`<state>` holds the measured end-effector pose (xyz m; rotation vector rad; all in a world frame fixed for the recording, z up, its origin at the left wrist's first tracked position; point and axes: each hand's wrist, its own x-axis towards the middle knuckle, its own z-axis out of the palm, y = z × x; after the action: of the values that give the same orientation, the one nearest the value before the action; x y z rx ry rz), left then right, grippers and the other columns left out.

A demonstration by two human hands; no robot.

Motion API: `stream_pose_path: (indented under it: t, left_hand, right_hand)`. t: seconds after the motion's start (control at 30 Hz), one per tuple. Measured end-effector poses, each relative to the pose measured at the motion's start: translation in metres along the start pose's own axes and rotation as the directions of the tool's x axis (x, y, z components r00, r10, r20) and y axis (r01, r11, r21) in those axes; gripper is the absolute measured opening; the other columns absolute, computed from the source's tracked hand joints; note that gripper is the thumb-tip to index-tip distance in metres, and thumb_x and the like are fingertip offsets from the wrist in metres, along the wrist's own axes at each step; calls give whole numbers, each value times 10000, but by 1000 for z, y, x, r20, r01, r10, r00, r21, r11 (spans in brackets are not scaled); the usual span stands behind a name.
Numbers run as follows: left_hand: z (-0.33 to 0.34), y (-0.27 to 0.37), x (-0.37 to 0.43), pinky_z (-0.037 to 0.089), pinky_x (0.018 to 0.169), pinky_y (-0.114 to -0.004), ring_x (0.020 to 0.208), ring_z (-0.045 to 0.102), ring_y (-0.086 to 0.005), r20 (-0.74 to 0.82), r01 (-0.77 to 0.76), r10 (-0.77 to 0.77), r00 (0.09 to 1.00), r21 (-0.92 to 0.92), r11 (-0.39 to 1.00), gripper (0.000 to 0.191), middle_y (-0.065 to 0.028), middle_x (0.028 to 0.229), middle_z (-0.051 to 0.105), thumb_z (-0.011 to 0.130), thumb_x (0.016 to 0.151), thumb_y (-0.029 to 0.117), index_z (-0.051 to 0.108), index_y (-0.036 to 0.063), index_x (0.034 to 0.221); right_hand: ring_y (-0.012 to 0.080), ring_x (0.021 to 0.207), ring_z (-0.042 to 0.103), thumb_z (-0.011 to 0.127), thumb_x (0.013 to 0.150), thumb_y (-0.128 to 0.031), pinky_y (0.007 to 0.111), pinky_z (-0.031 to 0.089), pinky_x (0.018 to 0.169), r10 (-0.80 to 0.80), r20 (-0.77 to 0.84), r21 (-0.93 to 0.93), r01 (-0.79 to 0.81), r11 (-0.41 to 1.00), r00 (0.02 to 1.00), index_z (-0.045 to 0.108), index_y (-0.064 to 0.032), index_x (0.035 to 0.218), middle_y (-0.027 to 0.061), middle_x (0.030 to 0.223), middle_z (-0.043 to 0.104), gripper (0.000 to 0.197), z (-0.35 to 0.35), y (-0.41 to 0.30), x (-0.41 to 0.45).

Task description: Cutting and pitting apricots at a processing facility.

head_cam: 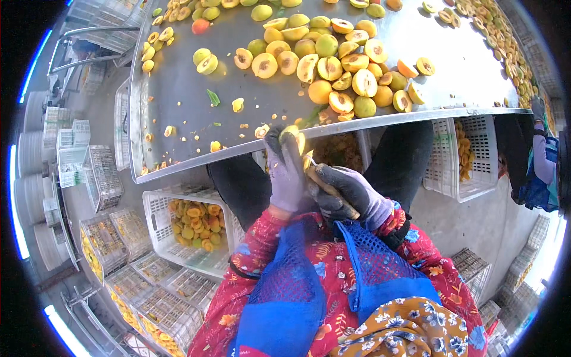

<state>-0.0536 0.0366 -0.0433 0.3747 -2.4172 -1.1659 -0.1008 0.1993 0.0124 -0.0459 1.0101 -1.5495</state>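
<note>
My left hand, in a grey and black glove, grips a yellow-green piece of stone fruit at the near edge of the metal table. In my gloved right hand is a tool with a wooden handle; its tip touches or lies very close to a yellow fruit piece beside my left fingers. Halved fruits and whole-looking ones lie heaped on the table beyond my hands. Small scraps, fruit pits and a green leaf are scattered to the left.
Below the table at left stands a white plastic crate holding fruit halves; another crate is at right. Stacked crates fill the lower left. A co-worker's sleeve and gloved hand show at the far right.
</note>
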Motion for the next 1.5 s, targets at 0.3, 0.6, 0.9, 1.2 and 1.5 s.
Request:
stream_pose_path:
  t: [0.3,0.6,0.9,1.2,1.5]
  left_hand:
    - [-13,9,-1,421,990,-395,1139,525,-318,-40,-238,289,957,465,852,376,-217,1243,517,424,1002,165,392,-36,1319]
    - [-42,21,-5,483,889,-391,988,622,-275,135,25,-10,991,-106,994,436,-145,1079,632,647,823,144,510,-8,1208]
    - [-42,23,-17,466,893,-467,996,598,-354,200,-102,109,974,-44,994,603,-167,1118,612,786,657,218,529,9,1161]
    - [-36,33,-20,452,896,-490,1078,553,-404,227,479,-425,876,-317,818,404,-209,1216,548,605,824,133,533,-31,1187]
    - [-39,30,-12,443,876,-389,963,613,-267,206,-314,302,931,27,949,506,-90,1055,618,754,703,280,547,47,1101]
  right_hand:
    - [429,846,578,719,689,-139,454,474,697,-160,58,-470,169,866,985,498,13,1109,219,964,572,499,-6,12,7]
    - [394,585,592,565,923,-227,500,458,537,-562,-85,-911,164,379,823,484,-28,924,213,686,582,215,12,0,-1]
    - [415,623,602,553,928,-245,506,457,539,-532,-49,-975,75,210,845,483,-3,936,236,650,572,252,24,6,-4]
    - [350,551,551,563,922,-253,406,458,517,-408,264,-701,465,541,874,519,-3,959,143,672,567,257,6,9,3]
    - [78,326,342,433,991,-445,212,283,316,182,495,685,-510,520,850,532,-88,819,-20,476,394,408,0,10,-1]
